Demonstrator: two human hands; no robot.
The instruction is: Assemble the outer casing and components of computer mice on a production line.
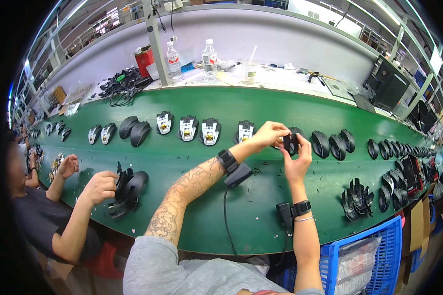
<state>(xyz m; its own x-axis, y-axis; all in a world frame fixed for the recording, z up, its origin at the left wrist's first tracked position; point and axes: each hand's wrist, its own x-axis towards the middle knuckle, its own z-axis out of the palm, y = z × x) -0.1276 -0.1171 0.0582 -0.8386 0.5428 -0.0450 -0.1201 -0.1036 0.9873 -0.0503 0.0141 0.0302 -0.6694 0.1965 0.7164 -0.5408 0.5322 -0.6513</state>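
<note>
My left hand [271, 134] and my right hand [298, 160] meet over the green table [270, 196], right of centre. Between their fingertips is a small black plastic part [290, 144], held up off the surface; fingers hide some of its outline. My right thumb and fingers pinch it from the side, while the left fingers close on its upper edge. Just behind the hands stand a mouse shell with a white inside [245, 130] and a dark mouse, partly covered. Black wrist straps with boxy modules [238, 175] are on both wrists, trailing cables.
More white-backed mouse shells [210, 132] line the table to the left, black mice [320, 144] to the right. Nested black shells [358, 199] and a blue crate [394, 246] are at right. A co-worker's hand [101, 187] touches a stack of shells [130, 189] at left. Bottles [209, 61] stand behind.
</note>
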